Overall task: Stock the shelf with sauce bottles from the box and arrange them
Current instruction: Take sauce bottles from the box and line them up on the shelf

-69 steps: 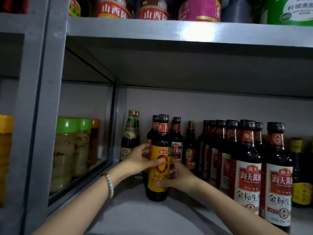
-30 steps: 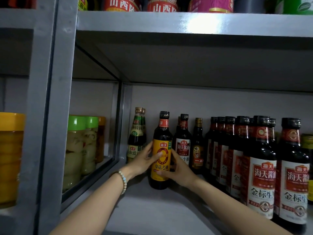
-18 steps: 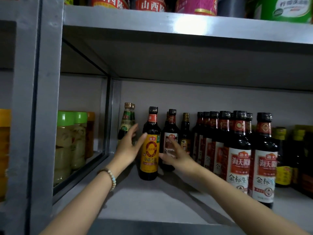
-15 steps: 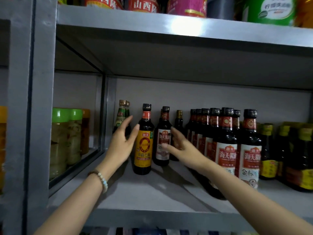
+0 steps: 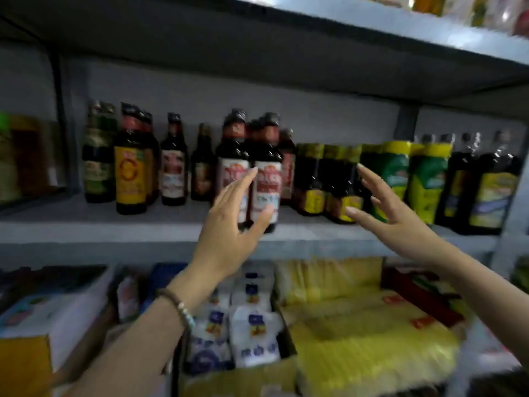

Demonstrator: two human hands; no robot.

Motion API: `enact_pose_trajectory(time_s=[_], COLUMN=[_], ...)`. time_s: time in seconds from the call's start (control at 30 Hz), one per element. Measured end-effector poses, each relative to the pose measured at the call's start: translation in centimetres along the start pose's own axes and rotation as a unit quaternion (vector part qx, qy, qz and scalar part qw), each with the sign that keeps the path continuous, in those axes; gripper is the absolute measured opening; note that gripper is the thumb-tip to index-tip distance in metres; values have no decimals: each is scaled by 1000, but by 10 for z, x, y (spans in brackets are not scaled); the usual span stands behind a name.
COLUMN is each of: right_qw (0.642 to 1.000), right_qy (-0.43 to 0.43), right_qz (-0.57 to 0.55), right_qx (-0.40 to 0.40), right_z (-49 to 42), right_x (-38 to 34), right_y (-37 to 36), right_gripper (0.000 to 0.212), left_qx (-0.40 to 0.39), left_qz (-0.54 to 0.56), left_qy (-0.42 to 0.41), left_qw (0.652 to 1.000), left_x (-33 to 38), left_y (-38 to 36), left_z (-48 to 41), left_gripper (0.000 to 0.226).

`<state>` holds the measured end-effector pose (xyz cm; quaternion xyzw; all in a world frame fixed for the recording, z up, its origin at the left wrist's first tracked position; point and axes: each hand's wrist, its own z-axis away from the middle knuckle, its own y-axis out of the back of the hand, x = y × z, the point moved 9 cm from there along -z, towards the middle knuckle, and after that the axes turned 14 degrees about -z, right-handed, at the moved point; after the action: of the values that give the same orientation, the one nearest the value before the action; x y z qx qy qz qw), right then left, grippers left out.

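The yellow-label sauce bottle [image 5: 130, 173] stands upright near the left end of the grey shelf [image 5: 100, 224], apart from both hands. My left hand [image 5: 232, 222] is open with spread fingers, in front of the red-and-white-label bottles [image 5: 267, 179] near the shelf's front edge; whether it touches them I cannot tell. My right hand [image 5: 392, 213] is open too, fingers straight, in front of small dark bottles with yellow labels [image 5: 315, 184]. The view is blurred.
Green-and-yellow bottles [image 5: 423, 181] and dark bottles [image 5: 486, 190] fill the shelf's right part. Green-label bottles [image 5: 98, 161] stand at the far left. Below the shelf lie a cardboard box of white packets [image 5: 252, 325], yellow packs [image 5: 357, 310] and boxed goods [image 5: 51, 305].
Both hands have let go of the yellow-label bottle and moved right along the shelf. The view has swung right and down, so the lower shelf's goods now show.
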<state>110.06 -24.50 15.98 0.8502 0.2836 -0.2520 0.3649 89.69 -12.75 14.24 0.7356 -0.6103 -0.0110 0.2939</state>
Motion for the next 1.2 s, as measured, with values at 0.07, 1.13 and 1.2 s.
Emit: enact_pose_trajectory(time_s=[0.07,1.13,1.2], right_qw=[999,861,864], right_qy=[-43,-505,-498], right_qz=[18,-54,-60], right_qx=[6,15,32], right_z=[42,695,722], right_x=[41,710,743], right_y=[35,-98,-118], right_gripper=[86,73,73], left_qx=[-45,-569,-598], left_qz=[15,16,27], left_qy=[3,59,83], left_qw=[999,820,797], left_x=[32,-41,-61], left_y=[-47,-682,-706], left_z=[25,674,719], left_gripper=[63,80,85])
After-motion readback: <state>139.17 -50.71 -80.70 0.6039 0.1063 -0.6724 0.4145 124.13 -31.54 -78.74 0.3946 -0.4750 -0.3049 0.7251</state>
